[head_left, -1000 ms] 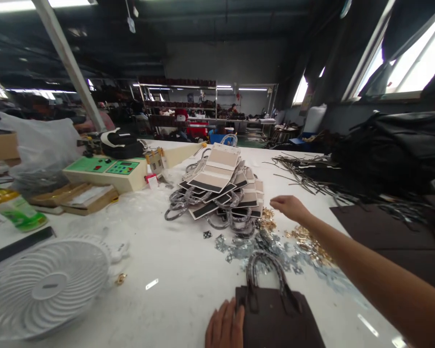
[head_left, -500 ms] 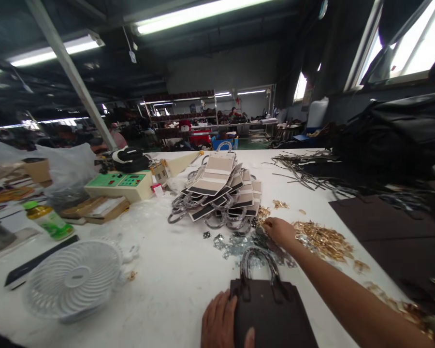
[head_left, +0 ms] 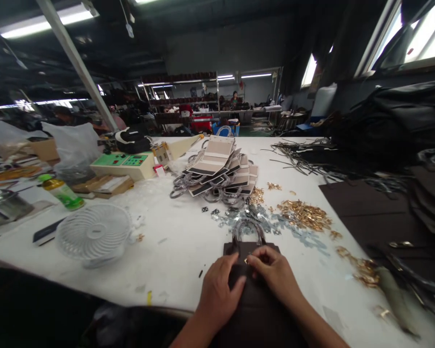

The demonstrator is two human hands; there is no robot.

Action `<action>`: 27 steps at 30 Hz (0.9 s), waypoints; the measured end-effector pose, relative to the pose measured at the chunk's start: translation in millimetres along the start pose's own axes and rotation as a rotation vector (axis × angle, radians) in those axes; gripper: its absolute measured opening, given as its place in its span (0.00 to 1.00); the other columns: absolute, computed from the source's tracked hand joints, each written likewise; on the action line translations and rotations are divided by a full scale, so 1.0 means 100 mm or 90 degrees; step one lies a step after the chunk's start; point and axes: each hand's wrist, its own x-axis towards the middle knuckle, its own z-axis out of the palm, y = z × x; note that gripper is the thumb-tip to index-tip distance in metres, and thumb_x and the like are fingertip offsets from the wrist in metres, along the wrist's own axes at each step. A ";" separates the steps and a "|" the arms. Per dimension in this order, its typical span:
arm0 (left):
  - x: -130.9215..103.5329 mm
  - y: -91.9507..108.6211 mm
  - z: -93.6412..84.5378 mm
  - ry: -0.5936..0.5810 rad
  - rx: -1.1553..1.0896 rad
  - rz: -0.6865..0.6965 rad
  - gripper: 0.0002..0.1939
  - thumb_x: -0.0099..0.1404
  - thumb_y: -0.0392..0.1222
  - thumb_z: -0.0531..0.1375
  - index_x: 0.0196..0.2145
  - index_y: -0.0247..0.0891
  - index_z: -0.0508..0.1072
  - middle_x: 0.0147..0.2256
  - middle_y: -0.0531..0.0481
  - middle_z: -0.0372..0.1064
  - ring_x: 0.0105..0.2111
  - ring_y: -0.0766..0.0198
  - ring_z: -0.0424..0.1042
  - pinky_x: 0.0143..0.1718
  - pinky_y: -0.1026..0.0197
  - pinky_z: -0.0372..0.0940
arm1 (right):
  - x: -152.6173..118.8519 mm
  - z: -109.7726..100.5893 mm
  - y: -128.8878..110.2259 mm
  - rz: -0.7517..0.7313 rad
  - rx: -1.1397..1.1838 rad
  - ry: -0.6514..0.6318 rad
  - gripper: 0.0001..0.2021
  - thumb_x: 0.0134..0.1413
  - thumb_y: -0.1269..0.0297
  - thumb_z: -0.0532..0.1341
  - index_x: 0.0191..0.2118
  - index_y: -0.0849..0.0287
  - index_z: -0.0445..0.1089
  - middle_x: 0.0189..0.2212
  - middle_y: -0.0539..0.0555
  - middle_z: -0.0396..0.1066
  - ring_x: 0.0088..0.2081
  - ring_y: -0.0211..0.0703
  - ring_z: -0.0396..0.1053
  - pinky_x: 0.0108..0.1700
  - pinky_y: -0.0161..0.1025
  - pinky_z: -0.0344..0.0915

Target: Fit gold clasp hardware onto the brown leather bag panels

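Observation:
A dark brown bag panel (head_left: pixel 253 302) with plastic-wrapped handles (head_left: pixel 249 227) lies in front of me at the table's near side. My left hand (head_left: pixel 220 289) rests flat on its left part, thumb and fingers apart. Just below the handles, my right hand (head_left: pixel 274 274) pinches a small gold metal fitting (head_left: pixel 246 261) against the panel. Whether the fitting sits in the panel is too small to tell. Beyond the handles are scattered small silver plates (head_left: pixel 255 213) and a pile of gold fittings (head_left: pixel 304 214).
Beige bag panels with handles (head_left: pixel 217 154) are stacked mid-table. To the left are a white fan (head_left: pixel 96 232), a bottle (head_left: pixel 63 192) and a machine with a green panel (head_left: pixel 125 164). Dark panels (head_left: pixel 362 205) and black strips (head_left: pixel 300 157) lie on the right. A person (head_left: pixel 235 99) is far back.
My right hand has come back from the small metal parts to the bag panel, with a gold fitting in its fingers. My left hand stays on the panel. The view has tilted down.

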 end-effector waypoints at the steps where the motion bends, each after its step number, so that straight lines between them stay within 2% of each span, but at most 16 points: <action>1: 0.00 0.04 0.01 -0.005 -0.042 -0.017 0.27 0.63 0.40 0.63 0.60 0.45 0.69 0.51 0.44 0.75 0.47 0.52 0.76 0.51 0.47 0.72 | -0.09 0.04 0.04 0.006 -0.013 0.009 0.17 0.55 0.47 0.66 0.30 0.57 0.73 0.22 0.50 0.74 0.26 0.44 0.72 0.33 0.38 0.67; 3: 0.00 0.11 0.06 -0.003 -0.123 -0.049 0.24 0.62 0.40 0.64 0.56 0.46 0.73 0.50 0.45 0.77 0.46 0.52 0.76 0.51 0.48 0.71 | -0.20 0.08 0.10 -0.003 -0.043 0.027 0.17 0.56 0.47 0.65 0.29 0.57 0.75 0.26 0.51 0.77 0.31 0.47 0.74 0.38 0.39 0.68; 5: -0.01 0.15 0.11 0.005 -0.191 -0.093 0.17 0.63 0.41 0.64 0.51 0.45 0.78 0.47 0.46 0.78 0.45 0.53 0.76 0.50 0.50 0.71 | -0.24 0.09 0.13 -0.020 -0.068 0.034 0.17 0.57 0.47 0.64 0.30 0.56 0.76 0.30 0.52 0.78 0.35 0.48 0.74 0.41 0.40 0.68; 7: -0.02 0.16 0.14 0.010 -0.242 -0.144 0.13 0.66 0.44 0.62 0.48 0.44 0.79 0.45 0.46 0.79 0.44 0.54 0.77 0.47 0.53 0.71 | -0.26 0.08 0.12 -0.035 -0.086 0.016 0.17 0.60 0.47 0.62 0.32 0.56 0.77 0.30 0.52 0.78 0.36 0.48 0.74 0.42 0.39 0.68; 9: -0.02 0.15 0.14 0.013 -0.282 -0.170 0.13 0.68 0.46 0.60 0.48 0.43 0.80 0.45 0.46 0.79 0.43 0.56 0.76 0.46 0.56 0.70 | -0.28 0.08 0.09 -0.050 -0.098 -0.008 0.18 0.62 0.47 0.60 0.32 0.56 0.77 0.29 0.51 0.77 0.36 0.48 0.74 0.42 0.39 0.67; 14: -0.02 0.13 0.06 0.017 -0.346 -0.160 0.15 0.70 0.46 0.59 0.50 0.43 0.80 0.46 0.46 0.78 0.42 0.57 0.75 0.43 0.59 0.68 | -0.32 0.11 0.06 -0.067 -0.111 -0.025 0.18 0.62 0.48 0.60 0.36 0.58 0.77 0.30 0.53 0.77 0.37 0.49 0.74 0.44 0.40 0.67; 19: -0.02 0.07 0.06 -0.010 -0.365 -0.145 0.16 0.71 0.47 0.57 0.50 0.42 0.79 0.45 0.47 0.77 0.44 0.58 0.75 0.46 0.59 0.68 | -0.30 0.12 0.14 -0.018 -0.033 -0.006 0.20 0.59 0.49 0.63 0.49 0.59 0.73 0.33 0.53 0.78 0.33 0.47 0.75 0.41 0.41 0.69; 21: -0.03 0.03 0.09 -0.019 -0.369 -0.142 0.16 0.71 0.47 0.58 0.51 0.42 0.79 0.46 0.47 0.76 0.44 0.58 0.74 0.47 0.59 0.68 | -0.28 0.12 0.17 -0.033 -0.068 -0.014 0.18 0.60 0.50 0.63 0.46 0.58 0.76 0.33 0.52 0.78 0.34 0.47 0.75 0.42 0.41 0.69; 24: -0.03 0.00 0.13 -0.012 -0.398 -0.200 0.18 0.68 0.46 0.60 0.53 0.42 0.76 0.44 0.48 0.77 0.40 0.60 0.75 0.45 0.59 0.69 | -0.26 0.12 0.19 -0.052 -0.119 -0.024 0.13 0.59 0.51 0.64 0.37 0.56 0.78 0.30 0.51 0.78 0.35 0.46 0.74 0.42 0.40 0.67; 27: -0.03 0.00 0.16 0.025 -0.406 -0.258 0.14 0.66 0.46 0.63 0.47 0.39 0.77 0.39 0.49 0.78 0.36 0.61 0.75 0.41 0.60 0.69 | -0.26 0.12 0.18 -0.050 -0.122 -0.020 0.12 0.58 0.52 0.65 0.34 0.56 0.78 0.28 0.50 0.77 0.33 0.45 0.73 0.40 0.39 0.67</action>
